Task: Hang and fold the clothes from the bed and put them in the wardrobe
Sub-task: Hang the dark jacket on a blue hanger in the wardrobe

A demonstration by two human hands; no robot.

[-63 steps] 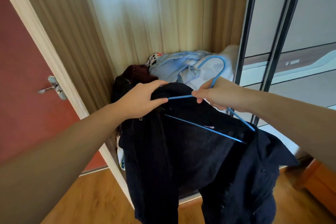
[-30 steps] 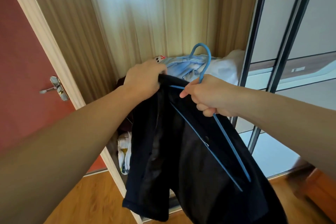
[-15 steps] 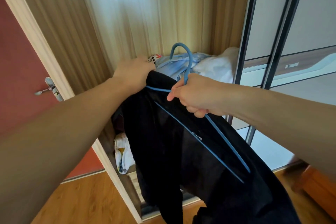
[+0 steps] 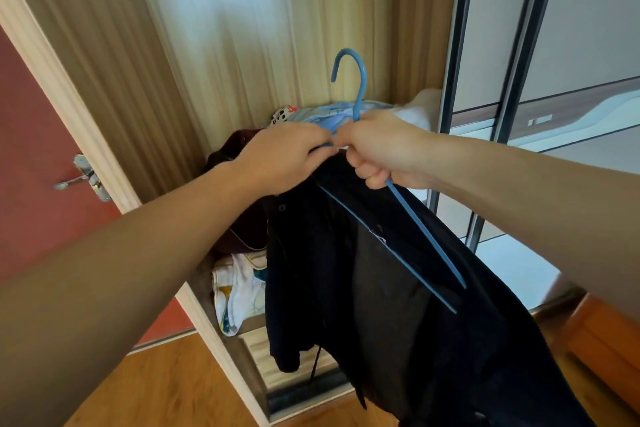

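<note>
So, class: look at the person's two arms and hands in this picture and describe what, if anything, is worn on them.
Both forearms are bare as far as the picture shows: no sleeve or cuff is visible on either. The left hand and the right hand wear no gloves, and no watch, bracelet or ring shows on the visible sides. The fingers are partly hidden, so a ring underneath cannot be ruled out.

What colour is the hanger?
The hanger is light blue, easiest to see at its hook in the head view.

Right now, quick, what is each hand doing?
Left hand: fingers curled round the collar of the dark shirt.
Right hand: gripping the blue hanger just below its hook.
</note>
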